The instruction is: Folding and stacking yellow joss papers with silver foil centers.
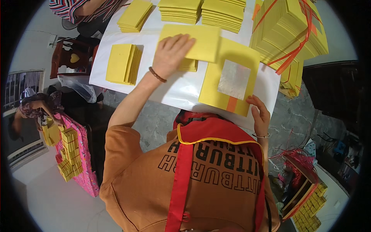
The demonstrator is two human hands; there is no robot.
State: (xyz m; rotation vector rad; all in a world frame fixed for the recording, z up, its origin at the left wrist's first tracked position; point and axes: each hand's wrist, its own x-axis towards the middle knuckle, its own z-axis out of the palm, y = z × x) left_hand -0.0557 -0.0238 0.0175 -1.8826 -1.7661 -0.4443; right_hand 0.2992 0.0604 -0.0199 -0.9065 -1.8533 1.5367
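My left hand is closed over the left part of a folded yellow joss paper packet, fingers across its top; the thumb is hidden. Under that packet a low yellow stack peeks out. To the right, a yellow joss paper sheet lies flat, bearing a silver foil square and an orange strip. Beside this sheet's near right corner is my right hand, fingers apart and holding nothing, fingertips at the paper's edge.
Yellow packet stacks stand on the white-covered table. A tall yellow pile with red plastic ties rises at the right. A person's striped sleeve shows far left. Another person is by a pink-covered table with yellow bundles.
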